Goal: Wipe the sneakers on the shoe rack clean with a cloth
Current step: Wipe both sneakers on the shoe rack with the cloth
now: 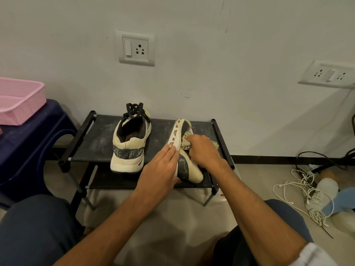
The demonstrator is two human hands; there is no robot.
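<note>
pale wall [192,54] forms the background, with a beige floor [153,237] below it. a black two-tier shoe rack [92,143] stands against the wall; its top shelf is dusty. a dark blue stool [38,135] stands to the left of the rack and carries a pink basket [21,100]. two cream-and-black sneakers occupy the top shelf. the upright sneaker [128,146] sits left of centre, heel toward the camera, black laces loose at the far end. the tipped sneaker [184,166] lies on its side at the right of the shelf, sole facing left, heel overhanging the front rail. the left hand [161,169] is flat, fingers straight and together, laid along the sole of the tipped sneaker; the thumb position cannot be determined. the right hand [205,150] is curled, fingers closed round a bunched cloth [185,144], which it presses against the upper of the tipped sneaker near mid-length. a switch socket [135,48] is mounted on the wall above the rack, and a double socket [328,73] at far right. white cables [307,191] lie tangled on the floor to the right.
</note>
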